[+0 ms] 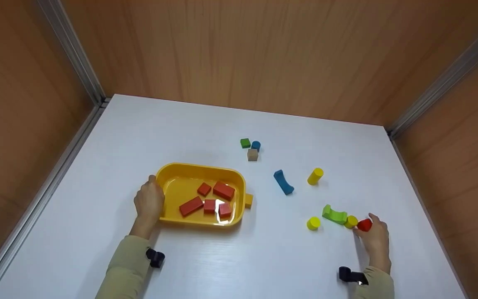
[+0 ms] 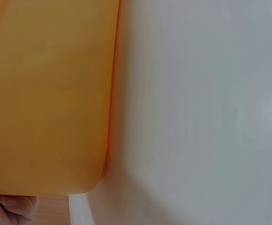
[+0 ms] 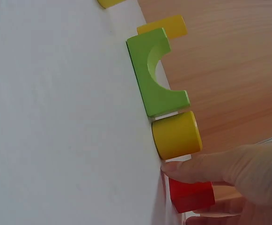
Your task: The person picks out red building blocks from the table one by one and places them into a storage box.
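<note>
My left hand (image 1: 149,200) grips the left end of a yellow plastic tray (image 1: 172,172), its fingers curled at the rim. Inside the tray lie several red blocks (image 1: 191,206). In the left wrist view the tray's side wall (image 2: 51,103) fills the left part, with fingertips (image 2: 18,206) at its corner. Far to the right, my right hand (image 1: 376,238) holds a red block (image 1: 364,225) between thumb and fingers. Beside that block stands a short yellow cylinder (image 3: 178,135), and past it a green arch block (image 3: 145,75).
Another yellow cylinder (image 1: 313,223) stands left of the green arch, and a taller yellow one (image 1: 315,176) is farther back. A blue curved block (image 1: 284,182) lies right of the tray. Behind are a green block (image 1: 245,143), a blue cylinder (image 1: 256,145) and a wooden cube (image 1: 252,155).
</note>
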The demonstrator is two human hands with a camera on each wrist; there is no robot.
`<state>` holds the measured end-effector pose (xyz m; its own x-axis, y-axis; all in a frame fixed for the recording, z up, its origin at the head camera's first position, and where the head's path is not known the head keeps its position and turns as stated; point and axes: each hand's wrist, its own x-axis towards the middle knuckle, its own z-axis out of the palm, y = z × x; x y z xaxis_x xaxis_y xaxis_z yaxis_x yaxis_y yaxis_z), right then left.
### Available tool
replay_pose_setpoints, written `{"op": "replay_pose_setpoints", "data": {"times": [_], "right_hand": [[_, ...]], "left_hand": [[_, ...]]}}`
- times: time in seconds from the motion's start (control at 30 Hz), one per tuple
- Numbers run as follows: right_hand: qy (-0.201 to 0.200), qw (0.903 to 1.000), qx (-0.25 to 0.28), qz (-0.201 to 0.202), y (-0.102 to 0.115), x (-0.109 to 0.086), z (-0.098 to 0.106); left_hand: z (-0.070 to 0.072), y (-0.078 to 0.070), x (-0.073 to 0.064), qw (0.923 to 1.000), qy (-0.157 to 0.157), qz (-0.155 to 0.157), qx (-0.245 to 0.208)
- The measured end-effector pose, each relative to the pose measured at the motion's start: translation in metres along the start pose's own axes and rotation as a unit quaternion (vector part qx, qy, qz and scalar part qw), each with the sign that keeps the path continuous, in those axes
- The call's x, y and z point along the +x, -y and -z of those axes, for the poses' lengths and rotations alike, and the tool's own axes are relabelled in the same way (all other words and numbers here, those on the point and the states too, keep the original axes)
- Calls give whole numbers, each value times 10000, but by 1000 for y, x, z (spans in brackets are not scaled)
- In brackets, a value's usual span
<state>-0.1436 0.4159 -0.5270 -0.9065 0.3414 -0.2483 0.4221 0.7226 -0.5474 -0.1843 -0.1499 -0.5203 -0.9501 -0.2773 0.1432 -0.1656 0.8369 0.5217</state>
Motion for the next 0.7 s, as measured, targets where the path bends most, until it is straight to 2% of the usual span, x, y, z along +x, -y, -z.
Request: {"op": "replay_pose_setpoints", "data": {"times": [0.2, 0.4, 0.5, 0.7], "right_hand": [[-106, 9995, -212, 216, -3, 4, -2], [-272, 9990, -284, 218, -3, 4, -3], [-284, 9991, -273, 183, -3, 4, -3], [-453, 9977, -256, 425, -3, 1, -4]], "left_hand": [[0, 1, 0, 10000, 27, 37, 12], [1, 0, 0, 10000, 56, 50, -26], [0, 0, 0, 10000, 15, 20, -39], [-2, 1, 0, 9998, -188, -120, -4]]}}
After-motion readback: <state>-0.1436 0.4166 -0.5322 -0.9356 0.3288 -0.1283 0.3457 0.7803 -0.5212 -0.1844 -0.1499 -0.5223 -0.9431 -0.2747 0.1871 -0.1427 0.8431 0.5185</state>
